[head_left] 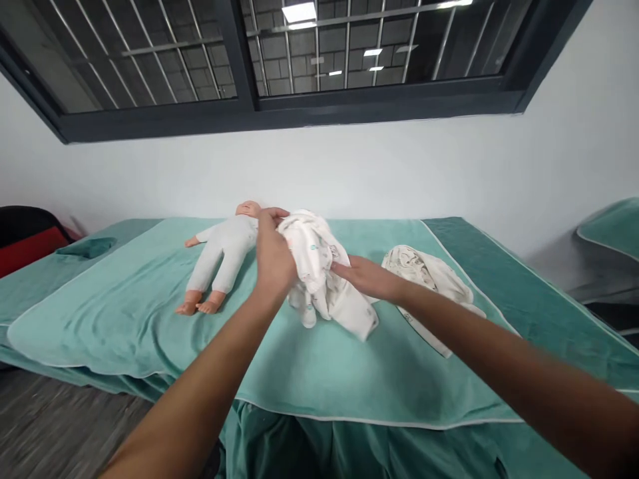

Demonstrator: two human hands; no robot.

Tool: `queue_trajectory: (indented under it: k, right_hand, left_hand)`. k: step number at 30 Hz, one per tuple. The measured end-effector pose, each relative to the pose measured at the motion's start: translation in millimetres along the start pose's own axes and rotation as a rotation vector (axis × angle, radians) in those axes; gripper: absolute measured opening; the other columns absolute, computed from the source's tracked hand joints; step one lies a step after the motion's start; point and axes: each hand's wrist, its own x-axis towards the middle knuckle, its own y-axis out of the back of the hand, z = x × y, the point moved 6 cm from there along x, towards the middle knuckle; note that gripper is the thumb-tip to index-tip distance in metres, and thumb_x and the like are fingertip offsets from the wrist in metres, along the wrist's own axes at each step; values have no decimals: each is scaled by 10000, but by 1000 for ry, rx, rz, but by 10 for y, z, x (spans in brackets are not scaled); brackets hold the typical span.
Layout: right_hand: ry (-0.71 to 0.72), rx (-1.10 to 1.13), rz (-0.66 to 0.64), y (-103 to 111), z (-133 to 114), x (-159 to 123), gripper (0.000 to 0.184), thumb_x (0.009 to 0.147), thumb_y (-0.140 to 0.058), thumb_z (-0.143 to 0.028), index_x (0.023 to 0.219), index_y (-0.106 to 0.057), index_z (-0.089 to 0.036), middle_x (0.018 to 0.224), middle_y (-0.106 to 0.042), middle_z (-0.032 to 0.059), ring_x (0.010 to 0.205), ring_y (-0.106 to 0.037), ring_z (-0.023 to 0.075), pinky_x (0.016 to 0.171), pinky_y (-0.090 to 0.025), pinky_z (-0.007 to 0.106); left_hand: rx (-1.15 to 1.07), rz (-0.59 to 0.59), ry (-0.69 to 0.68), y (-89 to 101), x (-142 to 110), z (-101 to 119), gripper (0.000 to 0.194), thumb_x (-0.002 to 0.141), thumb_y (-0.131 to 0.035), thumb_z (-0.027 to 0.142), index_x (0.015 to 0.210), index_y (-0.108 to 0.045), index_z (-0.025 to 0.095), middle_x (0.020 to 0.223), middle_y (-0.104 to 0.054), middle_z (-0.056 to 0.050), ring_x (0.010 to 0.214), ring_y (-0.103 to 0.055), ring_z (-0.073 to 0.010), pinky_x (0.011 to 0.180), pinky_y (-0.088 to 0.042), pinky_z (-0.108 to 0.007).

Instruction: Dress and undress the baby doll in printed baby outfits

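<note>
Bunched up between both hands is a white printed baby garment (314, 259), held just above the green-covered bed (319, 372). My left hand (273, 249) grips its upper left side, with the fingertips partly behind the cloth. On the right, my right hand (367, 274) pinches a fold between thumb and fingers. A loose end of the cloth hangs down below the hands. To the left a baby doll (224, 243) in a white body suit lies on its back, feet towards me. Right of my hands rests a second white printed garment (429, 276), loosely heaped and partly hidden by my forearm.
The bed stands against a white wall (359, 166) under a dark-framed barred window (279, 110). A black and red object (30, 243) sits at the far left. Another green cloth-covered piece (612, 226) juts in at the right. Grey floor (60, 426) shows at the lower left.
</note>
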Motion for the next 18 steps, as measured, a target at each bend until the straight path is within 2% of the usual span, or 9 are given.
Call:
queue_trajectory:
  k: [2,5,7,9,12,14,16,18]
  right_hand:
    - [-58,356,20,-243,107,18,521,900,-551,-596,1218,-671,-202,1206,-726,116,1093,-669,331,922,-529,448]
    - [24,811,28,-486,84,63,502,838,-644,-526,1249,-658,-238,1131,-749,102,1048,-687,308,876,-565,437]
    - [111,977,10,-566,11,115,500,809,-665,-514,1243,-668,-265,1148,-744,87,1094,-673,302,904,-565,435]
    - [157,1074,-12,-631,-43,181,505,806,-660,-549,1235,-678,-284,1174,-736,73,1138,-654,299,930,-558,435]
    - [161,1094,-142,-781,-64,263,487,833,-670,-561,1235,-684,-286,1186,-732,63,1151,-648,283,955,-544,429]
    - [111,968,-291,-903,6,282,460,825,-735,-473,1231,-694,-261,1199,-728,69,1138,-657,271,976,-530,429]
    - [61,811,-381,-952,173,289,466,815,-774,-391,1248,-690,-241,1268,-701,86,1156,-653,267,1008,-510,444]
    - [20,763,-356,-891,421,327,457,844,-756,-392,1272,-676,-251,1366,-646,100,1202,-638,268,1042,-488,470]
  left_hand:
    - [-87,-97,15,-62,-114,16,371,874,-548,214,1235,-465,228,1185,-605,-87,1050,-639,-196,869,-540,-346]
    - [6,-268,-153,-121,-308,22,549,833,-700,364,1330,-490,264,1393,-496,-96,1323,-500,-262,1063,-480,-418]
    - [115,-318,-227,-128,-418,-84,801,760,-788,425,1447,-397,293,1501,-388,-110,1436,-369,-301,1140,-416,-459]
    - [161,-314,-214,-113,-499,-272,909,756,-793,400,1512,-301,290,1511,-386,-127,1434,-376,-313,1141,-411,-477]
    - [176,-174,-114,25,-615,-618,715,817,-689,270,1466,-390,254,1385,-549,-112,1296,-532,-287,1079,-466,-462]
    - [184,-95,-15,187,-743,-887,566,831,-625,226,1382,-495,240,1280,-642,-85,1182,-612,-263,1020,-511,-440]
    - [200,-44,75,421,-922,-1164,484,833,-603,240,1315,-559,226,1266,-671,-79,1168,-633,-260,1017,-520,-434]
    - [226,30,150,763,-1140,-1427,472,823,-605,263,1292,-582,210,1346,-647,-89,1258,-596,-269,1081,-483,-435]
